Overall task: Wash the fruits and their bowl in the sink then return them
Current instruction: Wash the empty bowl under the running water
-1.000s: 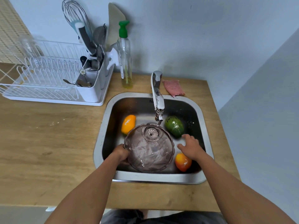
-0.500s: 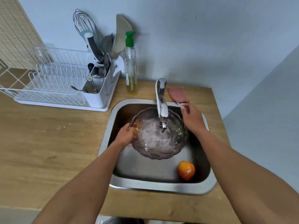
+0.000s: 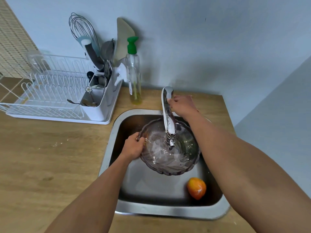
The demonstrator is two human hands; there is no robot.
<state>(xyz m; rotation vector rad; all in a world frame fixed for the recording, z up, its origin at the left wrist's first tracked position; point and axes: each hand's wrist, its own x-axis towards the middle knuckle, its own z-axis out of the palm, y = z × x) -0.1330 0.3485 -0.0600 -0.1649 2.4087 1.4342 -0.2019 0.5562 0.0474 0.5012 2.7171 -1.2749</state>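
The left fingers (image 3: 141,140) are curled over the left rim of the bowl (image 3: 168,163), thumb side inside, so the left hand (image 3: 133,146) grips it. The bowl is clear and purplish, tilted with its mouth toward the camera, held above the floor of the sink (image 3: 168,213) right under the spout of the tap (image 3: 169,121); its inside looks wet. The right fingers (image 3: 170,102) are bent and closed on the top of the tap, with the right hand (image 3: 182,105) behind the sink's back edge. One orange fruit (image 3: 196,188) lies in the sink's near right corner, apart from the bowl. On the counter (image 3: 50,165) stand a soap bottle (image 3: 134,73) and a rack (image 3: 50,91) with utensils.
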